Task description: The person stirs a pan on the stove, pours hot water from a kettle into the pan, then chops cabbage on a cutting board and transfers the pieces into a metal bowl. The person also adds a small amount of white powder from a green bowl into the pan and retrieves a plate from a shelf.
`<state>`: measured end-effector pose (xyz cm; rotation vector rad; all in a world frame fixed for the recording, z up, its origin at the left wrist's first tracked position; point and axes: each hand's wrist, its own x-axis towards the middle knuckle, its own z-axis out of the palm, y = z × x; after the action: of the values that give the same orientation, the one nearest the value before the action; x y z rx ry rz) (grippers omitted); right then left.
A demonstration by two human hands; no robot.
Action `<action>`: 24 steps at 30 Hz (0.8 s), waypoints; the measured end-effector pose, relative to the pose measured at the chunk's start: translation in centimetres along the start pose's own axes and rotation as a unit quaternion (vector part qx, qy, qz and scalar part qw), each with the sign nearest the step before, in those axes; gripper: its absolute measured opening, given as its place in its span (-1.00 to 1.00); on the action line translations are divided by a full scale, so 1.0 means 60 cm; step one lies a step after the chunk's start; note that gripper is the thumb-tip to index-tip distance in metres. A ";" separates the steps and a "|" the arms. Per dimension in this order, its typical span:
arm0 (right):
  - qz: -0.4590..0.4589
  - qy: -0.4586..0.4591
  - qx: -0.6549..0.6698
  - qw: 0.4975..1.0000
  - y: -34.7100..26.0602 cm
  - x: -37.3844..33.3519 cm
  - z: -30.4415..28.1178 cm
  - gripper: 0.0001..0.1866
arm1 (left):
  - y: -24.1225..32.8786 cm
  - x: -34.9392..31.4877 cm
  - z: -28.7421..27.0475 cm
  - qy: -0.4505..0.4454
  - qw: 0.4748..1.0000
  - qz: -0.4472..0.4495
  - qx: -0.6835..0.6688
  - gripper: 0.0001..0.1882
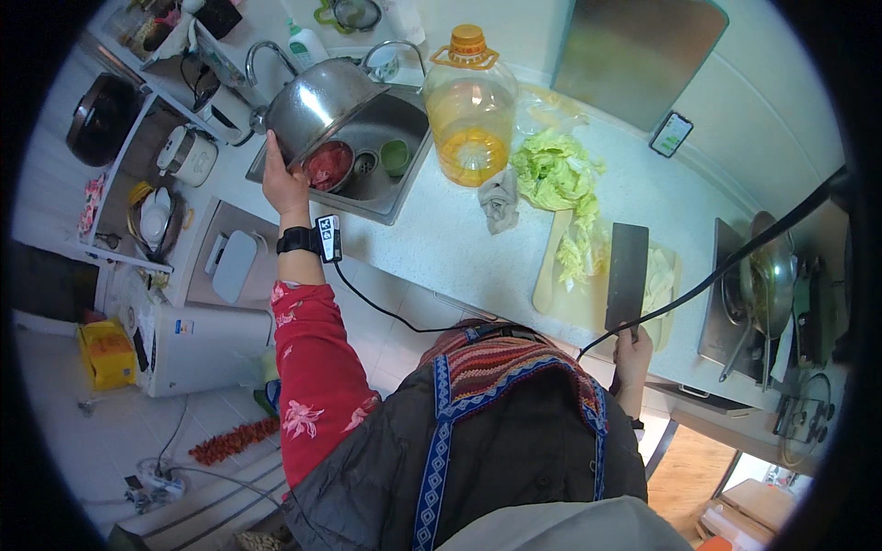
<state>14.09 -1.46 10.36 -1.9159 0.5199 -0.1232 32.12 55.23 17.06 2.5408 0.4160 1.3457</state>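
My left hand (286, 182) grips the near edge of a large stainless steel basin (308, 101), which is tilted over the sink (397, 188). Below it in the sink lie red meat (329, 163) in a bowl and a small green bowl (395, 157). My right hand (632, 358) is closed around the handle of a cleaver (627, 275), its broad dark blade over the cutting board (551, 266). Pale sliced pieces (659, 280) lie on the board to the right of the blade, and shredded lettuce (577, 253) to its left. A leafy lettuce pile (556, 170) sits behind the board.
A large oil jug (470, 119) and a grey cloth (499, 200) stand between sink and board. Pans (767, 275) sit on the stove at right. A black cable (726, 266) crosses in front of the board. A phone (672, 134) leans at the back wall.
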 end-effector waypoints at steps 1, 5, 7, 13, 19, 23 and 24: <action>0.009 0.000 0.004 1.000 0.002 0.000 -0.004 -0.78 | 0.004 0.000 -0.001 0.000 1.000 -0.002 -0.003 -0.22; 0.047 -0.005 0.018 0.999 -0.004 0.000 -0.023 -0.82 | 0.015 0.000 -0.003 0.010 1.000 0.001 0.007 -0.21; 0.062 -0.006 0.026 0.998 -0.007 -0.001 -0.032 -0.81 | 0.021 -0.002 -0.003 0.025 1.000 0.017 0.004 -0.21; 0.071 0.000 0.043 0.997 0.004 -0.001 -0.052 -0.80 | 0.051 -0.010 -0.014 0.021 1.000 -0.017 0.004 -0.24; 0.058 -0.007 0.034 0.998 0.019 0.002 -0.075 -0.81 | 0.028 -0.029 0.022 0.086 0.970 -0.223 -0.048 -0.34; 0.056 -0.014 0.037 0.998 0.023 0.006 -0.093 -0.78 | -0.059 -0.031 0.081 0.066 0.834 -0.442 -0.324 -0.48; 0.053 -0.017 0.039 0.998 0.024 0.007 -0.098 -0.77 | -0.081 -0.043 0.088 0.068 0.750 -0.517 -0.408 -0.51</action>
<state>12.14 -7.10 11.32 -1.8085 0.5839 -0.0421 34.46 58.45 10.58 1.1231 0.8465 0.9036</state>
